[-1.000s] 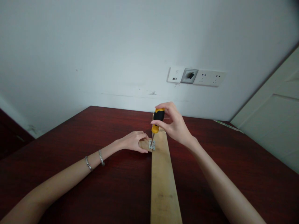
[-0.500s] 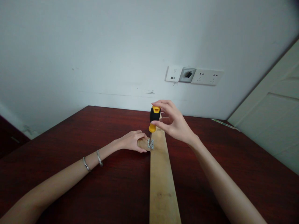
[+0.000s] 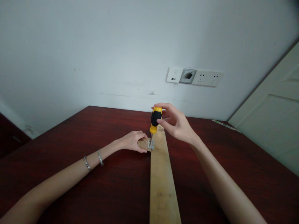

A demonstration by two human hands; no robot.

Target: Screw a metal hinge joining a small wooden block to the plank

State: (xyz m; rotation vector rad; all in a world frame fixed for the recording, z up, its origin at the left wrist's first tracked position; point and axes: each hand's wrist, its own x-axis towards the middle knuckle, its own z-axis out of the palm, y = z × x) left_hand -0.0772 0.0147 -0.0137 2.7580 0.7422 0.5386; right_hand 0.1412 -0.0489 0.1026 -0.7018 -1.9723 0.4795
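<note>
A long pale wooden plank [image 3: 162,180] lies lengthwise on the dark red table [image 3: 70,140]. A small wooden block [image 3: 143,143] sits against the plank's left side, joined to it by a small metal hinge [image 3: 151,144]. My left hand [image 3: 132,141] is curled over the block and presses it down. My right hand [image 3: 176,124] pinches the handle of a yellow and black screwdriver [image 3: 155,119], which stands almost upright with its tip on the hinge.
A white wall rises behind the table, with a row of sockets [image 3: 195,77] on it. A pale door [image 3: 273,112] stands at the right. Two bracelets [image 3: 93,160] circle my left wrist.
My right fingers have shifted round the screwdriver handle, which tilts slightly differently. The left hand, block and plank have stayed in place.
</note>
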